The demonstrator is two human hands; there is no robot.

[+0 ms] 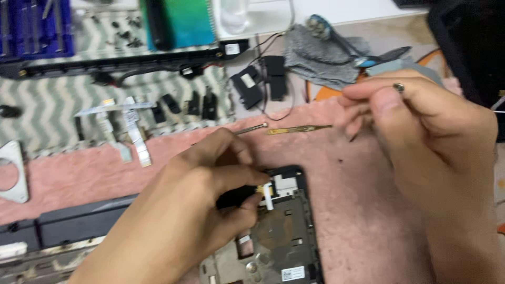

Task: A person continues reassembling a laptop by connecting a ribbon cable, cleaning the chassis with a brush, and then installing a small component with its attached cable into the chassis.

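Note:
A dark, partly stripped device frame (279, 231) lies on a pink towel (357, 210) at the bottom centre, with a white ribbon connector near its top edge. My left hand (179, 215) reaches in from the lower left and grips the frame's top corner between thumb and fingers. My right hand (426, 137) hovers above the towel at the right. Its fingers are pinched together, with a small dark round piece (399, 87) at the fingertips. The hand is blurred, so I cannot make out what the piece is.
A gold-coloured thin tool (300, 128) and a metal rod (251, 128) lie just beyond the frame. Ribbon cables (131, 131) and small black parts (202, 102) sit on a zigzag cloth. Further off are a blue tool case (37, 26), a grey cloth (321, 58), a metal bracket (13, 173) and a dark panel (79, 221).

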